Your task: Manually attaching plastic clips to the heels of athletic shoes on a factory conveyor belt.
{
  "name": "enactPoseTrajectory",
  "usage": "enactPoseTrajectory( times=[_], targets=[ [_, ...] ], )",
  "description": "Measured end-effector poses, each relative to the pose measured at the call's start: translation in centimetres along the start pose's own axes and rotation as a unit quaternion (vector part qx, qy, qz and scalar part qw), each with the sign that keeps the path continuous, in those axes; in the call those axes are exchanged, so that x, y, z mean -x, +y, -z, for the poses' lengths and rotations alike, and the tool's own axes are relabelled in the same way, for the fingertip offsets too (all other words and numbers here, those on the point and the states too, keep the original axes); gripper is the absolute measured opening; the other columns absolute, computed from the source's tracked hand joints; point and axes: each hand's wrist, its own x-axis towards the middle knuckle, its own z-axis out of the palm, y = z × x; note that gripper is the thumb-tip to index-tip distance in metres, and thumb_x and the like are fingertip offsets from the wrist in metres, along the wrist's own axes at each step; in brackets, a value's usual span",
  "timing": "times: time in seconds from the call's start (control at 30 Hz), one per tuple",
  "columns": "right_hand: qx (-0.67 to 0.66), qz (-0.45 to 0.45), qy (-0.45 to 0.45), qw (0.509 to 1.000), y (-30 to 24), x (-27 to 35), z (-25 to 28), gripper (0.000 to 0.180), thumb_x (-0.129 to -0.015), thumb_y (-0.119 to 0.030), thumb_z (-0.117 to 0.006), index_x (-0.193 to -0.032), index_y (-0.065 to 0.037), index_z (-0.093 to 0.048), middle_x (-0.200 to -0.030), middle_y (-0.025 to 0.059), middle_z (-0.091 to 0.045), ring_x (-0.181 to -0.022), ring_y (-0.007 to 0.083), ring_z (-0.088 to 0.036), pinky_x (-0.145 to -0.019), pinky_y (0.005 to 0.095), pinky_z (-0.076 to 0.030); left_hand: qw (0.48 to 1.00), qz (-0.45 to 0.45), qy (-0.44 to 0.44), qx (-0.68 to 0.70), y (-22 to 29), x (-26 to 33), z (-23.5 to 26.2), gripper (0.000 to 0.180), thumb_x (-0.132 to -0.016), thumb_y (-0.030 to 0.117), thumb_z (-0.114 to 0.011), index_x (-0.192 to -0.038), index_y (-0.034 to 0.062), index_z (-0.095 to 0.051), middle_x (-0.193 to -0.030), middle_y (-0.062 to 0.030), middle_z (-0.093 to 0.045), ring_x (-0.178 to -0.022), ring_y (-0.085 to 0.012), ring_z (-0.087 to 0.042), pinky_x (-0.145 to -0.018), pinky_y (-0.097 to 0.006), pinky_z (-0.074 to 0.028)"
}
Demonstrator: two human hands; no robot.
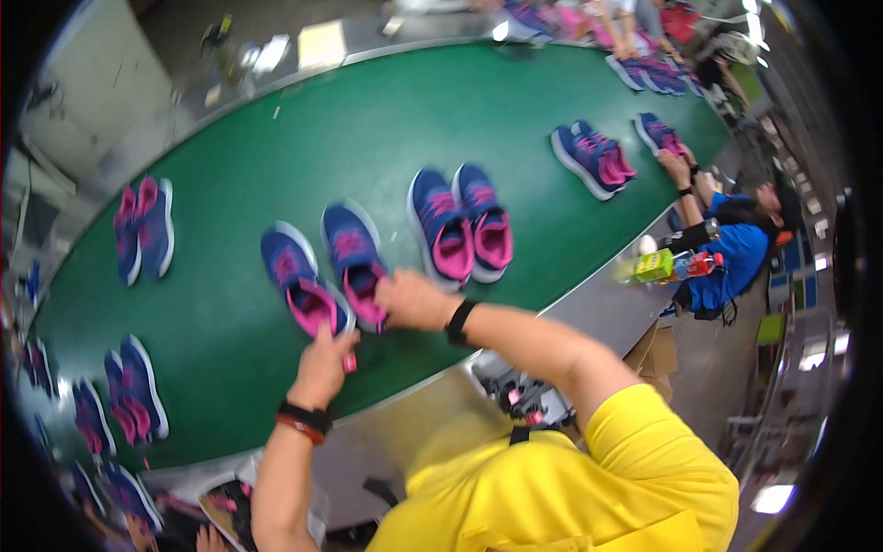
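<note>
Nearest me is my yellow shirt (589,488), the cloth smooth and softly creased. At the near edge of the tabletop, my left hand (322,368) has its fingers pinched on the pink heel collar of the left shoe (290,262); my right hand (418,299) has its fingers bunched around the heel of the right shoe (354,244). Exactly how each fingertip sits, I can't tell for the blur. Both shoes lie toes away from me, navy uppers that look like fabric, bright pink lacing and lining, pale rounded soles. Just beyond my right hand rests a matching pair (441,216), side by side, openings toward me.

The tabletop (239,377) is smooth, matte green, bordered by a dull metal ledge (405,405) along its near edge. More pairs lie toward its left end, and another pair (593,161) toward the right end, near a co-worker in a blue shirt (736,248) whose hands touch a shoe. Past the far edge, a cream sheet (322,44) lies flat, and a pale, flat-sided panel (101,83) stands beyond the far left corner.
</note>
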Motion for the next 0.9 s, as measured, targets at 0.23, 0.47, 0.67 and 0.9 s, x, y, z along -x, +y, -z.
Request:
enactPoseTrajectory(
  times=[0.23,0.47,0.67,0.9],
  targets=[
    [-0.14,-0.028,0.115,0.983,-3.6,5.5,1.9,0.03,-0.074,-0.009,-0.06,-0.103,-0.007,-0.056,-0.105,0.0101,-0.052,-0.09,0.0274,-0.053,-0.076,0.0375,-0.044,0.992,0.058,-0.004,-0.114,-0.2,2.7,-1.6,0.035,-0.077,0.002,-0.058,-0.111,0.0118,-0.06,-0.117,-0.0209,-0.045,-0.095,-0.0392,-0.057,-0.08,-0.046,-0.048],
    [-0.085,-0.058,0.029,0.994,-1.6,18.1,3.1,0.004,-0.069,-0.013,-0.062,-0.073,-0.012,-0.061,-0.077,0.0041,-0.057,-0.082,0.0239,-0.054,-0.07,0.0358,-0.043,0.971,0.021,0.09,-0.219,0.2,4.6,-1.7,0.068,-0.072,-0.01,-0.052,-0.134,0.0157,-0.043,-0.141,-0.0232,-0.031,-0.097,-0.0389,-0.055,-0.082,-0.045,-0.047],
    [-0.087,-0.088,0.003,0.992,-0.1,24.1,3.8,0.014,-0.069,-0.011,-0.064,-0.083,-0.011,-0.065,-0.085,0.004,-0.061,-0.088,0.0243,-0.054,-0.076,0.0362,-0.043,0.952,-0.003,0.199,-0.233,4.6,5.5,-0.5,0.061,-0.07,-0.012,-0.054,-0.127,0.0077,-0.049,-0.13,-0.0185,-0.043,-0.105,-0.0347,-0.05,-0.091,-0.043,-0.041],
    [-0.135,-0.05,-0.026,0.989,-0.4,25.2,2.6,0.028,-0.066,-0.018,-0.073,-0.091,-0.009,-0.064,-0.094,0.0021,-0.06,-0.101,0.0221,-0.05,-0.089,0.0346,-0.039,0.973,-0.028,0.168,-0.158,7.4,3.9,-4.0,0.052,-0.071,-0.009,-0.053,-0.121,0.007,-0.053,-0.121,-0.0156,-0.05,-0.106,-0.0342,-0.052,-0.09,-0.041,-0.044]
  ],
)
